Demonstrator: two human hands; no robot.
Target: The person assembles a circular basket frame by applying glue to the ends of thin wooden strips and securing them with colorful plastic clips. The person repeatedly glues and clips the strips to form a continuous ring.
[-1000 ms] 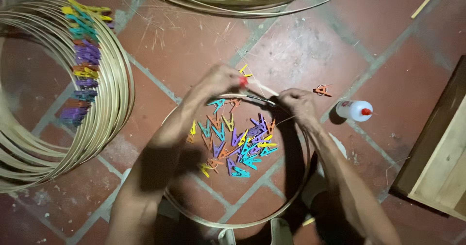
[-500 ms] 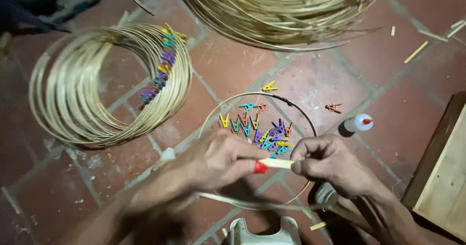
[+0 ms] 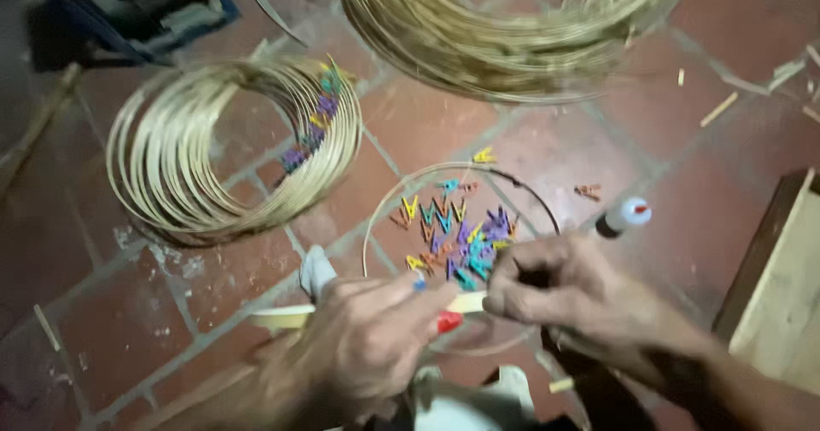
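A thin cane hoop [image 3: 381, 211] lies on the red tile floor around a pile of small coloured clothes pegs [image 3: 462, 233]. My left hand [image 3: 367, 350] and my right hand [image 3: 571, 290] meet at the hoop's near edge. Both pinch the pale overlapping ends of the cane strip [image 3: 468, 303]. A red peg [image 3: 448, 321] sits on the strip under my left fingers, and a blue bit [image 3: 419, 285] shows at my left fingertip. What lies under my palms is hidden.
A stack of finished hoops [image 3: 171, 166] with pegs clipped on lies at the left. A big coil of cane [image 3: 512, 38] is at the top. A small glue bottle [image 3: 625, 216], a wooden box [image 3: 790, 294] at the right, a blue object [image 3: 128, 4] top left.
The view has swung down and right. My hands have drawn the hoop's joint closer to me, and my left fingers now cover most of the red peg.
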